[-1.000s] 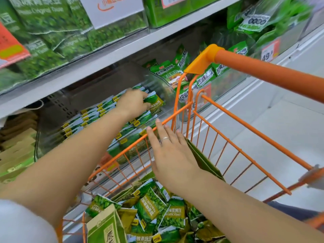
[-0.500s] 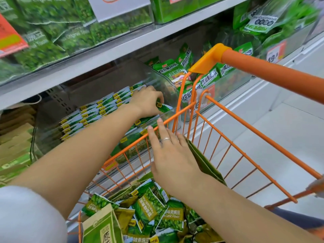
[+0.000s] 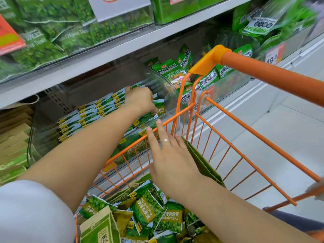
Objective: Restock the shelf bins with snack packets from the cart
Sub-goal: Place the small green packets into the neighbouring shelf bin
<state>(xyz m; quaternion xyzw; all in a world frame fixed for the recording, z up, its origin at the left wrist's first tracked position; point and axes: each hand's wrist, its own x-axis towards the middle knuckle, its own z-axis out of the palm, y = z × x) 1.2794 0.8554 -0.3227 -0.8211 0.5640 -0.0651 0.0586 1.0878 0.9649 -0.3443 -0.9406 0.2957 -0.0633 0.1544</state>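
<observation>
Left hand [image 3: 140,100] reaches into the clear shelf bin [image 3: 163,85], fingers curled down onto a green snack packet [image 3: 158,109] at the near end of a row of packets [image 3: 91,114] running lengthwise back into the bin. Right hand [image 3: 171,155] lies spread, fingertips on the orange cart [image 3: 228,135] rim, above loose packets [image 3: 149,211] in the basket
</observation>
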